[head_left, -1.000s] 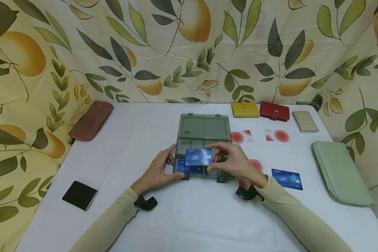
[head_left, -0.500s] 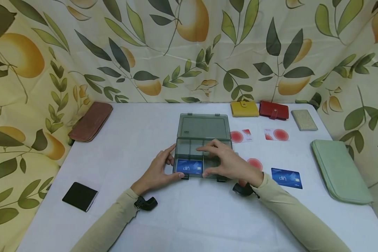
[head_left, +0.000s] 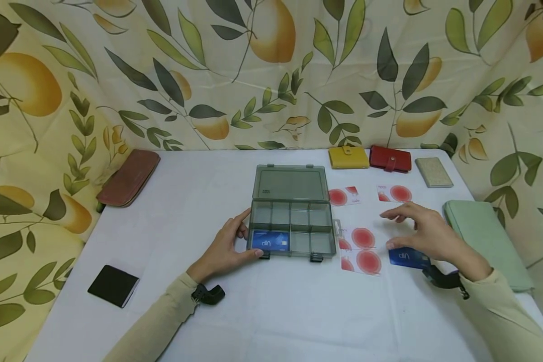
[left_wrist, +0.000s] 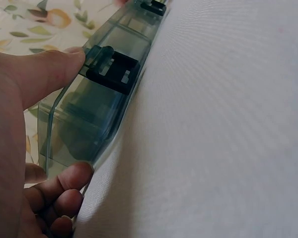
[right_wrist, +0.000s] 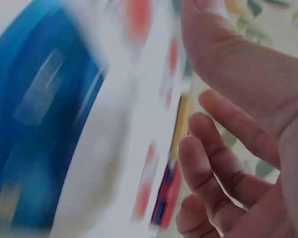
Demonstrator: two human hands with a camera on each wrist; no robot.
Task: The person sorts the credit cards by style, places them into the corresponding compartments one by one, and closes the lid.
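A translucent grey-green compartment box (head_left: 312,244) lies with its lid (head_left: 291,183) raised at the middle of the table. My left hand (head_left: 224,247) grips its front left corner, thumb on the front rim by a black latch (left_wrist: 114,72) and fingertips against the side wall. Inside the front left compartments lies a blue VIP card (head_left: 270,241). Over at the right, my right hand (head_left: 427,236) hovers above another blue card (head_left: 407,258), thumb and fingers spread and holding nothing. Part of that card is hidden under the hand; it looks blurred in the right wrist view.
Several white cards with red circles (head_left: 363,238) lie right of the box. Behind stand a yellow wallet (head_left: 349,157), a red wallet (head_left: 390,159) and a beige booklet (head_left: 434,172). A green case (head_left: 488,241) lies far right, a brown wallet (head_left: 128,177) and black wallet (head_left: 113,285) left.
My right hand has let go of a blue card over the box and moved right, to the blue card on the table. The left hand has stayed at the box corner.
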